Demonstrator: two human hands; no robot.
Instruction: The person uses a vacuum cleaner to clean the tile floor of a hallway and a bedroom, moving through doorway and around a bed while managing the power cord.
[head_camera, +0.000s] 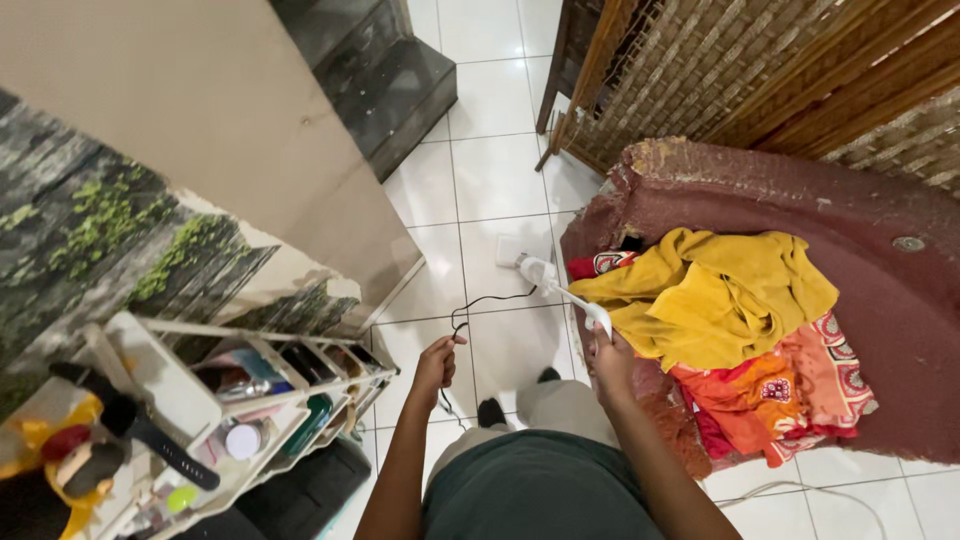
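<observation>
Yellow cloth (715, 295) heaped on maroon sofa (880, 300)
White cluttered shelf rack (240, 400) stands on white tiled floor (490, 170).

The floor (500, 170) is showing glossy white tiles, smooth and reflecting light. The white appliance (560, 290) is looking like smooth hard plastic, and its thin black cord (485, 300) is looking like matt rubber. The dark red sofa (800, 210) is wearing a rough, worn fabric, fraying at its edge. The yellow cloth (710, 295) lying on it is looking soft and matt. The screen (720, 70) is combining polished wood with coarse woven cane. The white shelf rack (190, 390) is appearing as smooth plastic.
</observation>
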